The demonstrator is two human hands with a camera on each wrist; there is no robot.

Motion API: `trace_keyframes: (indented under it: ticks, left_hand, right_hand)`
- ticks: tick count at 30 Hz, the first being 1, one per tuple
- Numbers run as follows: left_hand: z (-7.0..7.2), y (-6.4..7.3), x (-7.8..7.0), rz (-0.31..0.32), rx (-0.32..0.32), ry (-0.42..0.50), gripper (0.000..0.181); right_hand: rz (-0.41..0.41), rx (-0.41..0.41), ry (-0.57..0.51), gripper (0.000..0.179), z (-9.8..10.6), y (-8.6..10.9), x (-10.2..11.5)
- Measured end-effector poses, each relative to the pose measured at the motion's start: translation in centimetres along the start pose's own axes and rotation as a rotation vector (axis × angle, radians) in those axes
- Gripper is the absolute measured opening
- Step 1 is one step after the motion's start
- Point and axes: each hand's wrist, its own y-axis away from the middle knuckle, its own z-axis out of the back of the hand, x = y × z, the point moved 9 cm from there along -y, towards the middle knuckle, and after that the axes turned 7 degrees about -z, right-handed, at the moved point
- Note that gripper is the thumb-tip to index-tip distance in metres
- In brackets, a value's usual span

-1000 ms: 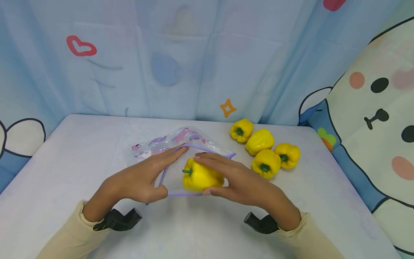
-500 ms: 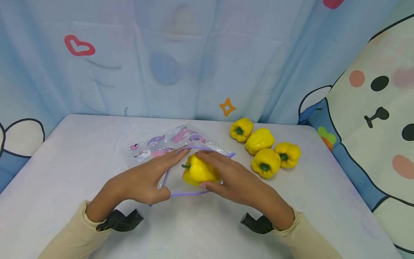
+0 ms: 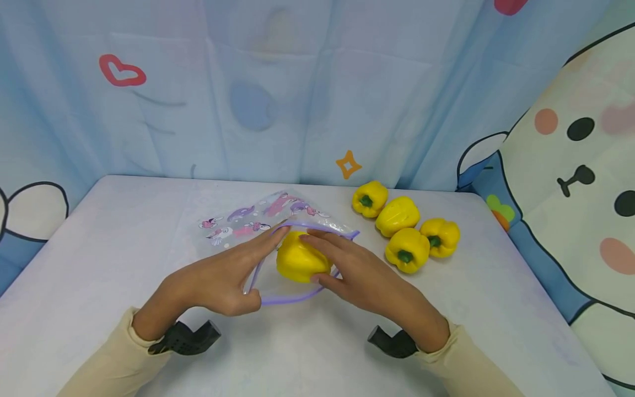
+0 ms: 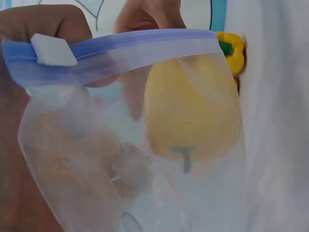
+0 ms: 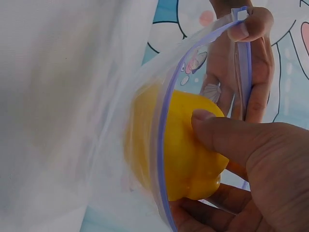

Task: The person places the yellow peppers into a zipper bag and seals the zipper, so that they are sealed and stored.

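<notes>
My right hand [image 3: 364,273] grips a yellow bell pepper [image 3: 300,259] between thumb and fingers. The pepper is partly inside the mouth of a clear zip bag [image 3: 243,227] with a purple rim and pink and purple prints. In the right wrist view the purple rim [image 5: 161,121] crosses in front of the pepper [image 5: 193,150]. Seen through the film in the left wrist view, its green stem [image 4: 185,157] points down into the bag. My left hand [image 3: 218,281] holds the bag's mouth wide, thumb over the rim near a white slider [image 4: 54,50].
Several more yellow bell peppers [image 3: 408,251] lie grouped to the right behind my right hand, on a white-covered table [image 3: 124,231]. A light blue curtain [image 3: 297,99] hangs behind the table. Each wrist carries a black camera mount [image 3: 186,337].
My right hand has moved the pepper left and slightly away from me, deeper into the bag, and its stem has gone from the head view. The left hand stays nearly in place.
</notes>
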Motion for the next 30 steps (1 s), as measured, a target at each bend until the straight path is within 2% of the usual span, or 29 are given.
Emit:
trace_keyframes:
  ticks: [7, 11, 19, 25, 30]
  left_hand:
    - [0.2, 0.1, -0.1, -0.016, -0.017, -0.030, 0.096]
    - [0.4, 0.1, -0.2, -0.038, -0.037, -0.067, 0.095]
    - [0.7, 0.2, -0.2, -0.031, -0.056, -0.086, 0.095]
    - [1.5, 0.6, -0.4, -0.019, -0.078, -0.118, 0.095]
    - [2.4, 1.0, -1.1, -0.033, -0.110, -0.152, 0.097]
  right_hand:
    - [-0.007, -0.040, 0.022, 0.073, 0.2, -0.1, -0.2]
    - [-0.038, -0.066, 0.050, 0.074, 0.4, -0.2, -0.3]
    - [-0.102, -0.066, 0.073, 0.075, 0.5, -0.1, -0.6]
    - [-0.083, -0.090, 0.086, 0.072, 0.7, 0.0, -0.2]
    - [-0.035, -0.155, 0.080, 0.068, 1.6, 0.3, 0.6]
